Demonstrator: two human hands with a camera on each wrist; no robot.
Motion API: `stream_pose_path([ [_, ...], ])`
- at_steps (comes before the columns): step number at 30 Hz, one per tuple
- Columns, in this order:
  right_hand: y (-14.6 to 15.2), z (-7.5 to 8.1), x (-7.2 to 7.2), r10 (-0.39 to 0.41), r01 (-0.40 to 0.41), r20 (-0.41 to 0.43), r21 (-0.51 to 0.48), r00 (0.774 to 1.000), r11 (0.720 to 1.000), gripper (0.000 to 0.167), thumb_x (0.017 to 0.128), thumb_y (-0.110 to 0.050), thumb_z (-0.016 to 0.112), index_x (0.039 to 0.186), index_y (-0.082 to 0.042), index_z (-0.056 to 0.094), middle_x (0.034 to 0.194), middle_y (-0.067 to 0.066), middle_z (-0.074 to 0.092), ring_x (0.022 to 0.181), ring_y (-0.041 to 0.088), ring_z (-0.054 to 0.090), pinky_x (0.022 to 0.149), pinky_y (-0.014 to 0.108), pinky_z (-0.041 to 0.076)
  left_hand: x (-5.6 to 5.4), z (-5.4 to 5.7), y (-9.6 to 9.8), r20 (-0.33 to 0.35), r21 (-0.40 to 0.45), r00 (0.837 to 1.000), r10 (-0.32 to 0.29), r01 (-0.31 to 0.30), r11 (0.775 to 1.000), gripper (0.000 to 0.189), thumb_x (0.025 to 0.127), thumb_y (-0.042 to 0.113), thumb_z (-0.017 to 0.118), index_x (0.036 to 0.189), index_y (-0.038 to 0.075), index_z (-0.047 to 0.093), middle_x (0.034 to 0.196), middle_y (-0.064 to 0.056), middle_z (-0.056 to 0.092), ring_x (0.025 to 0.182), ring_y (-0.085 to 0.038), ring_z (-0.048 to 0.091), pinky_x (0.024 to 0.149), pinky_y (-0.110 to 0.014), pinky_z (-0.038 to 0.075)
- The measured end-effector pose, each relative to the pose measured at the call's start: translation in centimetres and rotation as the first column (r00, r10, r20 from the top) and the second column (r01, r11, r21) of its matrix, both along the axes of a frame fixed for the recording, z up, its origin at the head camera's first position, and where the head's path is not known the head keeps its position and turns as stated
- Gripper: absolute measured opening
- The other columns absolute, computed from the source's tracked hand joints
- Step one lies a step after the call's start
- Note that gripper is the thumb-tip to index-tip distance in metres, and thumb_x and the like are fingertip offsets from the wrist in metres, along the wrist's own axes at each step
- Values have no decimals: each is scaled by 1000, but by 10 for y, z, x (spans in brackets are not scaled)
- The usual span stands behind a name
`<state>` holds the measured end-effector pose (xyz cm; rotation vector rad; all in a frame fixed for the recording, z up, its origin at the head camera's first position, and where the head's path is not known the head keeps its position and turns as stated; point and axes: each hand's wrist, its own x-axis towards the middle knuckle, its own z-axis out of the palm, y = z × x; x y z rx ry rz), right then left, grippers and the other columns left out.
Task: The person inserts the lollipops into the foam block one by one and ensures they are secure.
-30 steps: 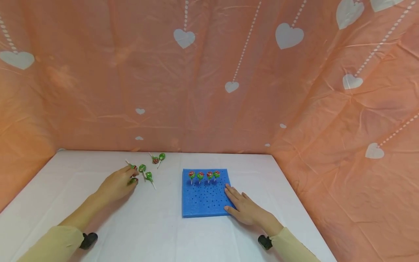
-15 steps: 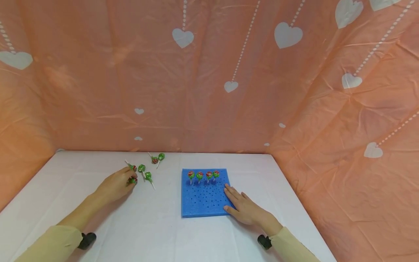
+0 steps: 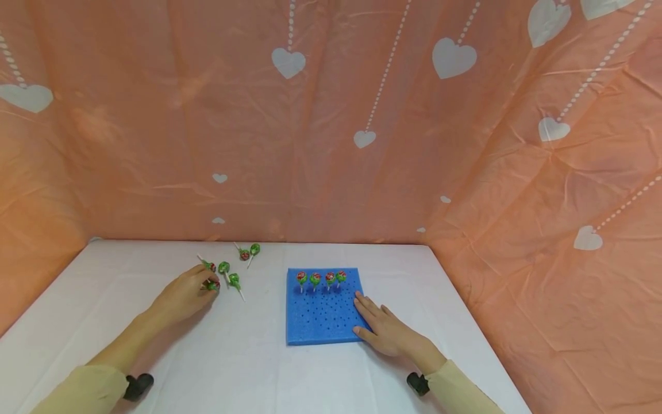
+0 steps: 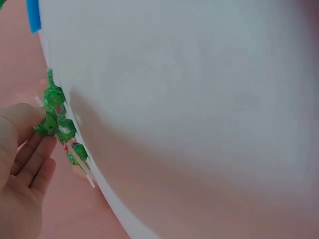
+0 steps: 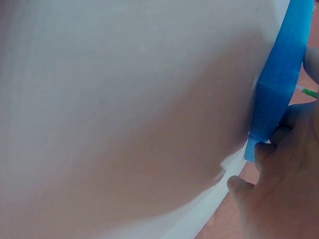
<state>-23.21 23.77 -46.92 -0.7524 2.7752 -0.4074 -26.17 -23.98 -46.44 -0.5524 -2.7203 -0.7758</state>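
Observation:
In the head view my left hand (image 3: 183, 294) is at the loose candy on the left of the table, its thumb and fingers pinching a green-and-red wrapped lollipop (image 3: 212, 286). The left wrist view shows the wrapper of this lollipop (image 4: 48, 122) between thumb and fingertips. Close by lie more lollipops, one with its stick pointing away (image 3: 209, 265) and two just right of the fingers (image 3: 224, 268). My right hand (image 3: 385, 329) rests with spread fingers on the right edge of a blue foam board (image 3: 323, 330) full of small holes. Several lollipops (image 3: 316, 279) stand upright along its far side.
Two further lollipops (image 3: 255, 249) lie near the back edge of the white table (image 3: 248, 356). An orange curtain (image 3: 320, 172) with white hearts hangs behind and at the sides. White tabletop separates the loose candy from the board.
My left fingers have drawn together on the lollipop, and its head shows slightly farther right. The right hand and the board stay in place.

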Motion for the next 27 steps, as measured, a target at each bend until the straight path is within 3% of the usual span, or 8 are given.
stream_pose_path([
  [3, 0, 0, 0, -5, 5, 6, 4, 1000, 1000, 74, 110, -50, 44, 164, -4, 23, 174, 11, 13, 159, 32, 17, 126, 60, 18, 2, 0, 1, -6, 53, 1000, 10, -9, 999, 22, 88, 4, 77, 110, 1, 72, 108, -11, 67, 98, -36, 70, 84, -57, 58],
  [6, 0, 0, -1, -7, 7, 8, 10, 1000, 1000, 75, 109, -50, 44, 165, -5, 23, 174, 10, 13, 159, 32, 16, 126, 60, 18, 4, -1, 4, -65, 105, 998, 9, -2, 994, 24, 87, 1, 79, 110, 3, 73, 106, -7, 67, 98, -33, 71, 86, -55, 58],
  [12, 0, 0, 0, 2, -2, 0, 6, 1000, 1000, 74, 110, -49, 44, 164, -4, 24, 174, 11, 13, 159, 33, 14, 126, 60, 17, 10, 0, 14, -224, 201, 974, 23, 23, 979, 27, 81, -4, 84, 103, 9, 75, 102, -1, 69, 89, -22, 69, 80, -33, 57],
  [17, 0, -1, 1, 7, -7, -2, -6, 1000, 1000, 74, 110, -48, 44, 164, -2, 24, 174, 13, 14, 159, 35, 15, 126, 61, 18, 19, 6, 24, -246, 298, 968, 53, 24, 954, 30, 82, -4, 84, 107, 9, 75, 104, -2, 70, 90, -20, 68, 80, -21, 55],
  [22, 0, -2, 0, 11, -11, -18, -9, 1000, 1000, 73, 110, -48, 44, 164, -2, 24, 173, 13, 14, 159, 35, 15, 125, 61, 18, 24, 12, 35, -209, 422, 975, 78, 18, 907, 31, 84, -5, 82, 113, 2, 73, 106, -7, 71, 93, -5, 66, 85, -8, 49],
  [27, 1, -1, 1, 8, -8, -6, -6, 1000, 1000, 74, 110, -49, 44, 164, -3, 23, 174, 12, 13, 159, 34, 14, 126, 61, 18, 28, 18, 49, -175, 558, 983, 49, 58, 828, 29, 88, -8, 77, 115, -2, 71, 109, -12, 69, 96, 5, 64, 85, -10, 52],
])
